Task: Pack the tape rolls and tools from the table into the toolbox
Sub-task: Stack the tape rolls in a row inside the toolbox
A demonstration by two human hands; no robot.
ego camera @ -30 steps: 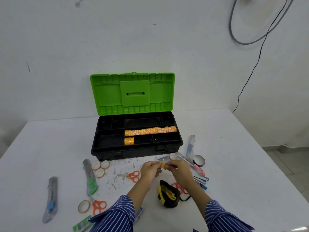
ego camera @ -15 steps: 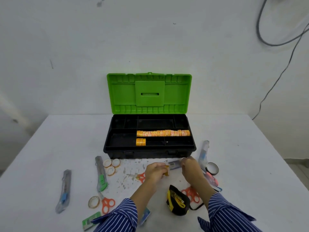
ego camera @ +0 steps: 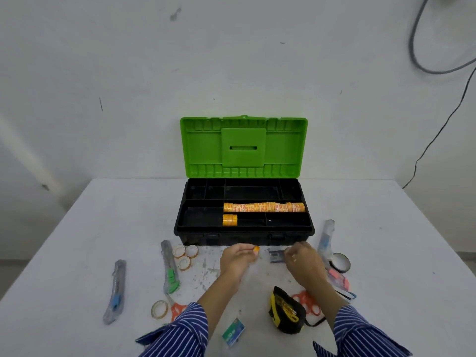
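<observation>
No writing can be read anywhere: the printing on the orange rolls is a blur. The toolbox (ego camera: 244, 229) sits open at mid-table, a black ribbed plastic tray under a glossy green lid (ego camera: 243, 146) standing upright. Inside, a long row of orange tape rolls (ego camera: 264, 207) fills a middle slot, with a short stack (ego camera: 229, 219) in the front compartment. Left hand (ego camera: 238, 258) pinches one small orange roll (ego camera: 256, 250), just in front of the box. Right hand (ego camera: 302, 261) has curled fingers near a small clear packet (ego camera: 276, 255) on the white table (ego camera: 77, 228); grip unclear. The hands have drawn apart since a moment ago, when they met over the roll. Around them lie wrapped cutters (ego camera: 170, 266), clear tape rings (ego camera: 185, 256), orange scissors (ego camera: 307, 302) and a black-and-yellow tape measure (ego camera: 286, 311).
</observation>
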